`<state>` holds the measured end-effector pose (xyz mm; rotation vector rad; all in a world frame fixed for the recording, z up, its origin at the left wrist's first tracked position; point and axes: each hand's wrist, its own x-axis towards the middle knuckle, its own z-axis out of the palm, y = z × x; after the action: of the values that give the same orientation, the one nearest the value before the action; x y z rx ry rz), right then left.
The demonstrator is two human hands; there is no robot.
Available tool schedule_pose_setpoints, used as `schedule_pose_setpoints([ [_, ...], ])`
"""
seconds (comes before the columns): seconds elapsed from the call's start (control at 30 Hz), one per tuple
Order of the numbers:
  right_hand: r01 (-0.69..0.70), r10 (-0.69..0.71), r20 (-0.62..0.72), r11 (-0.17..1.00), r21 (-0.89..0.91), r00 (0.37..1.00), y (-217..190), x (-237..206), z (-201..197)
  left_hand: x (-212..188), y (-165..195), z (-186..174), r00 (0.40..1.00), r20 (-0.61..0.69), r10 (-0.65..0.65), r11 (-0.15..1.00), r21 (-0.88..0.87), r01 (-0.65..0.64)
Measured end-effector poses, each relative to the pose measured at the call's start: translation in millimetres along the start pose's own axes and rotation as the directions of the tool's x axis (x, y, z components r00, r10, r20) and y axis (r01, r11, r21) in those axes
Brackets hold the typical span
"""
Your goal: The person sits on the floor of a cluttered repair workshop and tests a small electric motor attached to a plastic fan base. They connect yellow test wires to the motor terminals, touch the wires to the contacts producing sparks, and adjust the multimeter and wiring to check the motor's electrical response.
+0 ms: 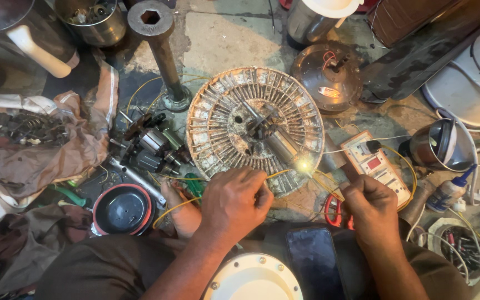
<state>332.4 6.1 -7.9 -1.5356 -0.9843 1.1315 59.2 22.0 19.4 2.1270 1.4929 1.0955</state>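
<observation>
A round, dusty wound motor stator [255, 128] with a rotor shaft lying across its middle rests on the floor before me. My left hand [234, 203] pinches a yellow wire [280, 174] at the stator's near edge. My right hand [370, 208] grips a thin probe or wire end that points toward a small bright spark [305, 164] on the stator's rim. A green-handled tool [194, 188] lies just left of my left hand.
A white tester box [377, 166] with a red switch lies right of the stator. Around it are a metal post [162, 53], several small rotors [150, 145], a brown motor cover [328, 78], a black round cap [122, 210], a glue bottle [450, 190], a phone [313, 261] on my lap and rags [40, 161].
</observation>
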Motion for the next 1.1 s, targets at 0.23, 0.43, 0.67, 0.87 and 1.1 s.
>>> schedule_pose_setpoints([
  [0.23,-0.009,0.009,-0.019,1.000,-0.004,1.000,-2.8,-1.1,1.8,0.4,-0.2,0.4,1.000,-0.024,0.016,1.000,0.000,-0.016],
  [0.43,0.004,-0.004,-0.007,1.000,0.015,1.000,-1.6,-0.2,1.1,0.3,-0.2,0.3,1.000,-0.020,0.018,1.000,-0.013,-0.018],
  [0.67,0.023,-0.023,-0.008,1.000,-0.012,1.000,-0.7,-0.7,0.2,0.6,-0.5,0.0,1.000,-0.016,0.010,1.000,-0.015,-0.011],
  [0.87,-0.006,0.006,-0.008,1.000,-0.013,1.000,-1.9,-1.6,-0.6,0.3,0.3,-0.4,1.000,-0.010,0.004,1.000,-0.019,-0.004],
  [1.1,-0.001,0.000,-0.019,0.998,-0.055,1.000,0.3,-0.4,-1.1,1.1,0.4,-1.2,1.000,-0.011,0.005,1.000,-0.026,-0.005],
])
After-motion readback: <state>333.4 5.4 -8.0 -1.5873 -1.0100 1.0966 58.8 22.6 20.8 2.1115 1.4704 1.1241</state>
